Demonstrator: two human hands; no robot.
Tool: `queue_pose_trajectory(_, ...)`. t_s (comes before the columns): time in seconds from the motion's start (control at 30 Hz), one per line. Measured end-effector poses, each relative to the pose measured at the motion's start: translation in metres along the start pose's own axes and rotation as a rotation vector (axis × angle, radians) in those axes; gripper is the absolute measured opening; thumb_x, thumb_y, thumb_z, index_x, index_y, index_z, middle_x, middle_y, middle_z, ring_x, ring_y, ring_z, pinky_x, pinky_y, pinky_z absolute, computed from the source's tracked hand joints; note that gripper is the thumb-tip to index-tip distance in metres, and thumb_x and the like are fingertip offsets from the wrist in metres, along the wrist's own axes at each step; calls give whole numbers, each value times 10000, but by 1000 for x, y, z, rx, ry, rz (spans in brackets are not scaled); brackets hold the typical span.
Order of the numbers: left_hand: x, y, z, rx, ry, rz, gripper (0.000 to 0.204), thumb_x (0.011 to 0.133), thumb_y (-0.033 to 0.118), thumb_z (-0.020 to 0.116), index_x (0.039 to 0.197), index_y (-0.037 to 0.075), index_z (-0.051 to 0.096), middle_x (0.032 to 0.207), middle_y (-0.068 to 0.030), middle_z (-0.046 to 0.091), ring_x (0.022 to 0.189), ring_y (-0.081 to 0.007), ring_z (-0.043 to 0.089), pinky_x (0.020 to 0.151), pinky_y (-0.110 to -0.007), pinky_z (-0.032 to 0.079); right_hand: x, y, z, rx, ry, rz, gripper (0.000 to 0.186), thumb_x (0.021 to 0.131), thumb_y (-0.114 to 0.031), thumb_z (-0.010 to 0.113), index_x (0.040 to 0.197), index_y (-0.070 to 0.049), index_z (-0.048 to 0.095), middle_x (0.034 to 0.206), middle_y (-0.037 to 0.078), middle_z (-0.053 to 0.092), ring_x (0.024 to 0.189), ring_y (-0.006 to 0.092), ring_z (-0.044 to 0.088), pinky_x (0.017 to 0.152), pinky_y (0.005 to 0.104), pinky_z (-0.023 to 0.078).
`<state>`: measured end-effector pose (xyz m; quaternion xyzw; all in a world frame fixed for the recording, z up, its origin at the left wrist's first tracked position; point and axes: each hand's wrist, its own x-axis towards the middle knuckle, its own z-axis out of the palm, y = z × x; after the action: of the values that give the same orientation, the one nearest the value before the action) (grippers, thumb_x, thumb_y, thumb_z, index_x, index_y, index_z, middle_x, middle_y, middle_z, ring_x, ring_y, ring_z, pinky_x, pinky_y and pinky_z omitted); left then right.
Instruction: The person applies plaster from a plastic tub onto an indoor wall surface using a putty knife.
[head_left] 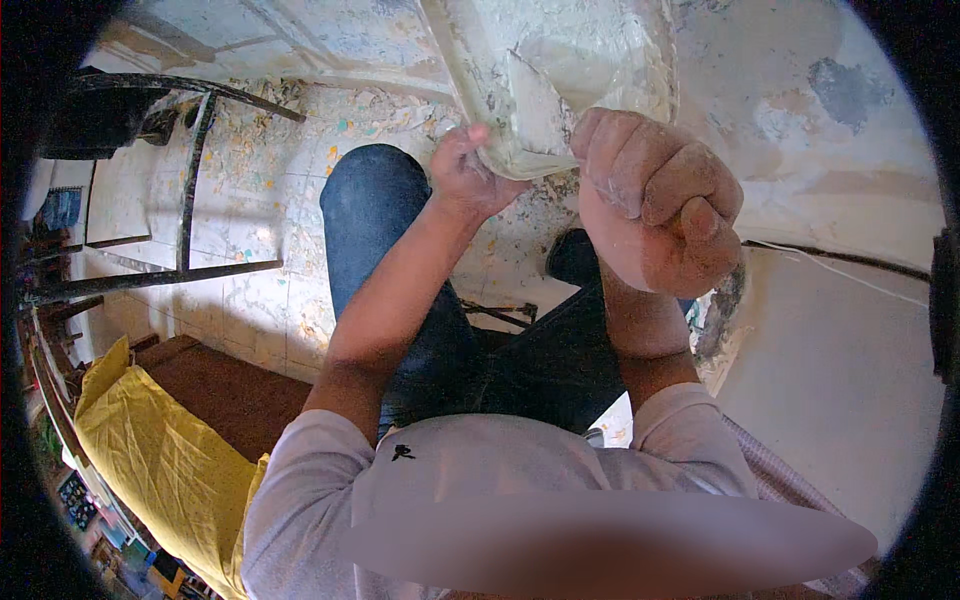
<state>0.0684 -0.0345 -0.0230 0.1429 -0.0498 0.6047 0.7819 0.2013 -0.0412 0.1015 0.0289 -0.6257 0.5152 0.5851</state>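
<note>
A pale, translucent container [450, 70] smeared with whitish paste hangs at the top centre, with a flat angular pale piece [535, 100] inside it. My left hand [462, 175] is closed on the container's lower left corner, thumb against the rim. My right hand [655, 200], dusty and balled into a fist, is close in front of the container's lower right part and nearer the camera. Whatever its fingers grip is hidden.
My jeans-clad knees [375, 190] are bent over a tiled, debris-strewn floor [280, 140]. A dark metal frame [185, 180] stands at left, above brown matting [215, 400] and yellow cloth [150, 450]. A patchy wall [820, 180] with a thin white cable [840, 270] runs along the right.
</note>
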Motion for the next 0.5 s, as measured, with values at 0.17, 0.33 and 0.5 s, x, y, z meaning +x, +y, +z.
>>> queue_pose_trajectory(0.17,-2,-3,14,97,146,33,706,726,452,540,1322,87,438,1250,-117,533,1152,-303,505,1009,-439,374,-3,-8,12,-18,20,-2,302,873,-264,466,640,-76,425,623,34,444,575,193,385,584,378,297)
queue_pose_trajectory(0.33,-4,-4,15,417,296,106,709,722,480,544,1289,65,459,1184,-145,553,1092,-312,523,980,-430,395,-15,-1,22,-298,67,160,314,844,-256,514,625,-46,432,642,52,480,592,218,431,610,397,365)
queue_pose_trajectory(0.5,4,-5,9,212,149,110,579,762,423,582,1214,66,523,1159,-131,582,1112,-309,542,981,-453,403,-7,-13,25,-155,110,190,276,761,-222,572,593,-50,437,633,62,472,594,240,463,665,392,421)
